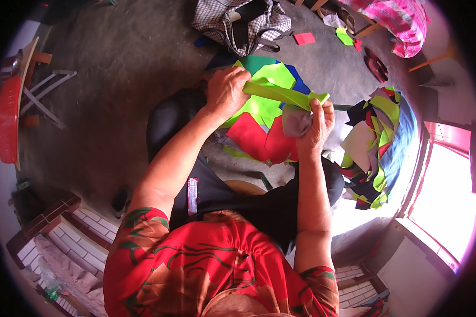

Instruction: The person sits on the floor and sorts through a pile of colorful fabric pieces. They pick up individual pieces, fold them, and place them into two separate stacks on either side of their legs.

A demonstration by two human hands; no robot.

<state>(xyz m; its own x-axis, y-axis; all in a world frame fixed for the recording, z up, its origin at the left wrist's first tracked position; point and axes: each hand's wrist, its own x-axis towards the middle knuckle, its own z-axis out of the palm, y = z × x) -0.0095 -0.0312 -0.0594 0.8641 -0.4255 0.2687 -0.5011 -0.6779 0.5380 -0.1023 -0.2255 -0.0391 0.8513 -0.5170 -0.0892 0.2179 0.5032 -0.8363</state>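
The left hand (228, 89) and right hand (318, 120) each grip an end of the lime strip (280, 94), which looks light and soft, best pinched at its ends.

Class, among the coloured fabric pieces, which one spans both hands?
The long, narrow yellow-green fabric strip, gripped by the left hand at one end and the right hand at the other. The broad red fabric pieces below don't bridge the hands.

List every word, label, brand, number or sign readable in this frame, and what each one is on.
No text is readable.
Pale strip on the dark trousers: any markings too small and blurred to read.
Lime-green strip between the left hand and right hand: no lettering visible.
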